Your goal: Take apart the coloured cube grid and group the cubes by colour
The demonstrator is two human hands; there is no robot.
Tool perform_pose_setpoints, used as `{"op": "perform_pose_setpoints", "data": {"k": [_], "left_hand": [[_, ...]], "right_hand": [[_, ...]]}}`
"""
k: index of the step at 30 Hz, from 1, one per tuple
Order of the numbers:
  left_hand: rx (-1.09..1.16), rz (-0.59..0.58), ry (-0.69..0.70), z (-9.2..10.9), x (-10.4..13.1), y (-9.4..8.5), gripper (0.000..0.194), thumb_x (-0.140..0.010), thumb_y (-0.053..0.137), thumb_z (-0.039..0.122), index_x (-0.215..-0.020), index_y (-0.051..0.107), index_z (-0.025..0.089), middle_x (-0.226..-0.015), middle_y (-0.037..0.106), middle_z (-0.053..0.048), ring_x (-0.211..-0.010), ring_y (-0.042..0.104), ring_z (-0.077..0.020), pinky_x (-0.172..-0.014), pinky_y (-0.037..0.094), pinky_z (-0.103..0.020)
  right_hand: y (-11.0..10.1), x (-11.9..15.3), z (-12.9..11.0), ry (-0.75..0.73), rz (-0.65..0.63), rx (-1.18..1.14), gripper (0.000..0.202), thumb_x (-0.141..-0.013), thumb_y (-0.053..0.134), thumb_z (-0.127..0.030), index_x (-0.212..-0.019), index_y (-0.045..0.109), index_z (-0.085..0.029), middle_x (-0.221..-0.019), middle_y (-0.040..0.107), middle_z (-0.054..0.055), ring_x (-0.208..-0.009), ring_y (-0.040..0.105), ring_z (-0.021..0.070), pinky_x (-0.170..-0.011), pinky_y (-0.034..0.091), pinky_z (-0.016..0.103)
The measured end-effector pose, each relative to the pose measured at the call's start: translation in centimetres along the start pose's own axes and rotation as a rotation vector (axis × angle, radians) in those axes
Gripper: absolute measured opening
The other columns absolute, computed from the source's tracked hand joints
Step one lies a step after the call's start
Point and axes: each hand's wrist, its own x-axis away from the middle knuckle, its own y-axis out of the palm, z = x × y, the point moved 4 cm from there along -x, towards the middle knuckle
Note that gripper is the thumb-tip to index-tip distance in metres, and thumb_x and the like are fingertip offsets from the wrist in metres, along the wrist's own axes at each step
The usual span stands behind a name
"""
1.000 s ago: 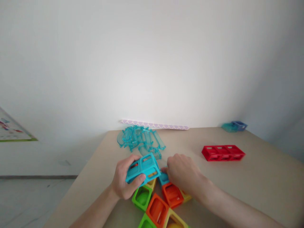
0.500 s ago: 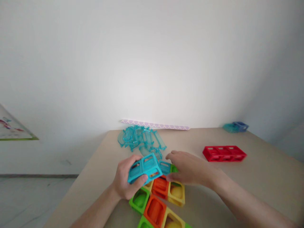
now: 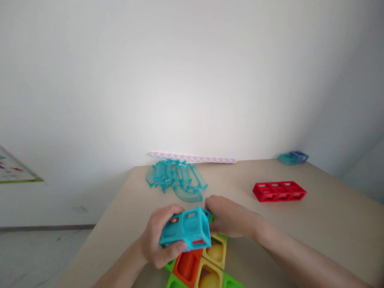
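Observation:
My left hand (image 3: 156, 238) grips a light-blue toy building block (image 3: 187, 228) with openwork cells, thumb along its near side. The block is held tilted just above a low assembly of joined coloured blocks. In that assembly I see an orange block (image 3: 188, 264), a yellow block (image 3: 215, 253) with a rounded inside, and a green block (image 3: 232, 281). My right hand (image 3: 229, 216) is closed at the far end of the assembly, its fingers curled round a block there. Only slivers of blue and green show beside those fingertips; the held block hides the rest.
Translucent teal track pieces (image 3: 175, 176) lie heaped toward the wall, before a purple patterned strip (image 3: 192, 157). A red three-cell block (image 3: 279, 191) rests on the table (image 3: 324, 228) at right. Farther back are a dark-blue block (image 3: 299, 156) and a teal piece (image 3: 286, 159).
My left hand has brought the light-blue block lower and slightly right, turning it. My right hand's fingers have gone from spread to closed at the assembly's far end. The view has shifted slightly.

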Motion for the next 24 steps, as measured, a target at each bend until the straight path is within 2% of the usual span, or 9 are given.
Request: {"op": "perform_pose_setpoints", "data": {"k": [2,4,7,11,13,16,18,21,24], "left_hand": [[-0.013,-0.1,-0.009,0.0,0.0,0.5,0.044,-0.074,0.058,0.053,-0.102,0.056,0.02,-0.083,0.066,-0.006,-0.068,0.062,-0.021,-0.068,0.045,-0.033],[-0.037,-0.144,-0.03,0.0,0.0,0.7,0.044,-0.074,0.057,0.054,-0.1,0.057,0.02,-0.082,0.067,-0.006,-0.069,0.062,-0.0214,-0.071,0.044,-0.034],[-0.033,-0.18,-0.049,0.0,0.0,0.8,0.043,-0.074,0.056,0.054,-0.1,0.057,0.02,-0.081,0.066,-0.005,-0.069,0.062,-0.0215,-0.071,0.044,-0.034],[-0.031,-0.18,-0.063,0.0,-0.1,0.7,0.045,-0.071,0.06,0.053,-0.102,0.058,0.02,-0.085,0.067,-0.006,-0.072,0.063,-0.0227,-0.073,0.044,-0.034],[0.011,-0.167,-0.086,0.0,-0.3,0.5,0.043,-0.072,0.061,0.05,-0.101,0.059,0.019,-0.082,0.066,-0.006,-0.071,0.062,-0.0217,-0.071,0.045,-0.032],[0.145,-0.125,-0.179,-0.5,-0.6,0.2,0.038,-0.074,0.062,0.047,-0.1,0.06,0.018,-0.08,0.064,-0.005,-0.07,0.061,-0.0197,-0.066,0.046,-0.028],[0.241,-0.041,-0.277,-1.3,-0.6,-0.2,0.038,-0.076,0.062,0.046,-0.102,0.06,0.017,-0.084,0.064,-0.005,-0.073,0.061,-0.0198,-0.066,0.048,-0.027],[0.351,0.129,-0.39,-2.3,-0.2,-0.8,0.042,-0.076,0.064,0.045,-0.108,0.058,0.018,-0.093,0.064,-0.005,-0.082,0.062,-0.0208,-0.069,0.05,-0.026],[0.403,0.202,-0.412,-2.7,-0.1,-1.1,0.047,-0.073,0.071,0.041,-0.112,0.056,0.02,-0.099,0.064,-0.004,-0.087,0.062,-0.0209,-0.073,0.05,-0.025]], "right_hand": [[0.1,-0.2,0.1,-0.002,-0.012,-0.045,0.018,-0.068,0.069,-0.033,-0.073,0.065,-0.016,-0.076,0.068,0.005,-0.065,0.06,0.0172,-0.052,0.037,0.022],[0.2,-0.3,0.3,0.018,-0.014,-0.095,0.018,-0.064,0.072,-0.03,-0.07,0.063,-0.016,-0.072,0.066,0.003,-0.063,0.058,0.0157,-0.051,0.036,0.021],[0.3,-0.6,0.3,0.046,0.046,-0.152,0.02,-0.06,0.073,-0.025,-0.07,0.058,-0.016,-0.074,0.063,0.002,-0.064,0.054,0.0146,-0.051,0.035,0.021],[0.7,-0.8,0.1,0.012,0.174,-0.177,0.014,-0.07,0.065,-0.024,-0.069,0.053,-0.017,-0.073,0.059,0.002,-0.063,0.05,0.0132,-0.052,0.032,0.022],[0.7,-1.0,0.1,0.028,0.211,-0.181,0.015,-0.07,0.063,-0.021,-0.067,0.049,-0.018,-0.069,0.056,0.0,-0.062,0.048,0.0132,-0.053,0.031,0.023],[-0.6,-0.9,0.2,0.038,0.336,-0.203,0.015,-0.074,0.061,-0.019,-0.072,0.046,-0.019,-0.07,0.055,-0.001,-0.065,0.048,0.0142,-0.058,0.033,0.025],[-2.0,-0.7,0.1,0.008,0.404,-0.26,0.014,-0.082,0.056,-0.024,-0.077,0.044,-0.02,-0.073,0.055,0.0,-0.068,0.05,0.0152,-0.062,0.036,0.027],[-3.9,0.0,0.1,-0.054,0.412,-0.367,0.014,-0.091,0.048,-0.032,-0.084,0.043,-0.021,-0.076,0.057,0.001,-0.069,0.052,0.0162,-0.063,0.039,0.028],[-5.2,0.7,0.3,-0.112,0.426,-0.424,0.015,-0.091,0.05,-0.033,-0.095,0.042,-0.021,-0.084,0.057,0.001,-0.073,0.053,0.0164,-0.065,0.042,0.029]]}}
